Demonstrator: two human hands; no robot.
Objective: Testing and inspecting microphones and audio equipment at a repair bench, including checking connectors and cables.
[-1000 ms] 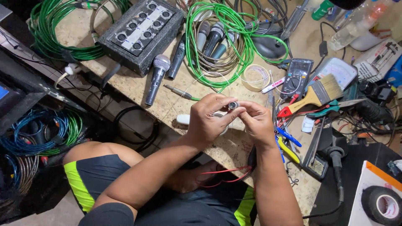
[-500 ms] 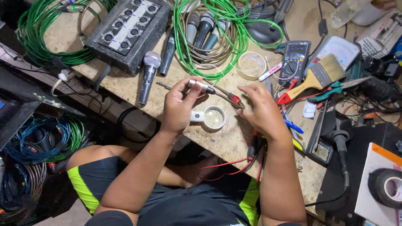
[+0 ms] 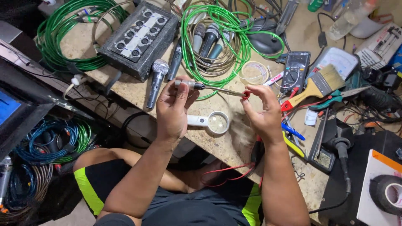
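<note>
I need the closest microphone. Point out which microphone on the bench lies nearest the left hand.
The silver-headed microphone lying alone beside the black connector box, just left of the left hand. The other microphones lie bunched inside the green cable coil.

Soft, even light is falling from above on the speckled beige worktop, throwing faint shadows. The lower left is lying dim. Edges are bending slightly; focus is staying sharp.

Head cam, steep down, close workbench
</note>
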